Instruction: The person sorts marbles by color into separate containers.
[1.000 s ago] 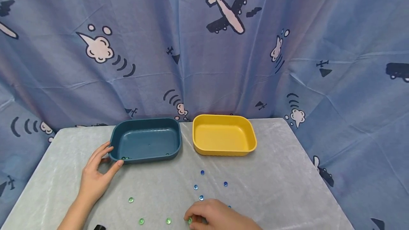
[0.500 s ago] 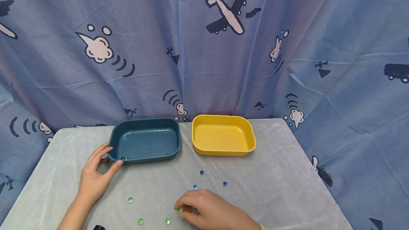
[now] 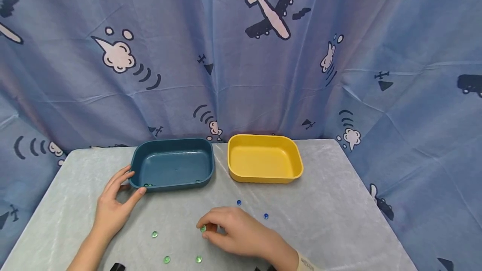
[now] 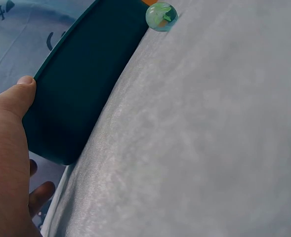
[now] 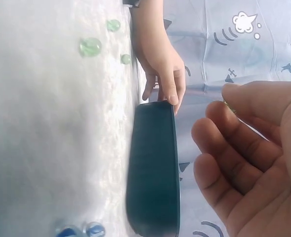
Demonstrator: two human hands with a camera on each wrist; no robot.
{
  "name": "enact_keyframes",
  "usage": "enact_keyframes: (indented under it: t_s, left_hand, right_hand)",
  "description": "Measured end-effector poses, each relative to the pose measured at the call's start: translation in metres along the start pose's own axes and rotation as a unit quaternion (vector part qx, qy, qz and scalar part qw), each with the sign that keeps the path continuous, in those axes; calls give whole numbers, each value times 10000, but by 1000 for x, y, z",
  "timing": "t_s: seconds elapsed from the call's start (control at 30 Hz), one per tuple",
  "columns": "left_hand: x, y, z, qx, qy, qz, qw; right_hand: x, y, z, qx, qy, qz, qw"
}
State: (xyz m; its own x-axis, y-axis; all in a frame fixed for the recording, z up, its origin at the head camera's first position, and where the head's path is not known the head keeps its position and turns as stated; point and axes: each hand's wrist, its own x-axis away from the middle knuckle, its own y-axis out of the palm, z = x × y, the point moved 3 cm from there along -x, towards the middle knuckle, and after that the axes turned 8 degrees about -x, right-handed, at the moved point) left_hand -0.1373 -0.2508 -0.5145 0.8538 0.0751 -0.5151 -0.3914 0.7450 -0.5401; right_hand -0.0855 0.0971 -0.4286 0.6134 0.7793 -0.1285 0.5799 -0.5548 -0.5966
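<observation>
In the head view my right hand (image 3: 241,231) pinches a green glass marble (image 3: 203,228) between thumb and fingertips, above the table in front of the dark teal bin (image 3: 171,187). In the right wrist view only a sliver of that marble shows behind the fingertips. My left hand (image 3: 113,208) holds the bin by its front left corner, thumb on the front rim and fingers along the side. Its thumb also lies over the rim in the left wrist view. Inside the bin, a few green marbles (image 3: 148,185) sit along the front wall.
A yellow bin (image 3: 265,180) stands to the right of the teal one. Green marbles (image 3: 167,259) lie on the grey cloth-covered table (image 3: 339,221) at front left. Blue marbles (image 3: 266,216) lie below the yellow bin. A patterned blue curtain (image 3: 180,53) hangs behind.
My right hand has lifted the green marble off the table and carried it leftward and away from me, toward the teal bin. The left hand keeps its place on the bin.
</observation>
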Motion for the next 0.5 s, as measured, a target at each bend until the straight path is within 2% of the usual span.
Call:
enact_keyframes:
  t_s: [0.13, 0.3, 0.5]
  left_hand:
    - [0, 1, 0, -3, -9, -17, 10000]
    - [-1, 1, 0, -33, -44, -31, 10000]
    - [-1, 0, 1, -60, -53, -30, 10000]
  right_hand:
    - [-6, -4, 3, 7, 67, 127, 9999]
    - [-13, -11, 6, -185, 91, 495, 9986]
    - [-25, -17, 8, -196, -131, 778, 9967]
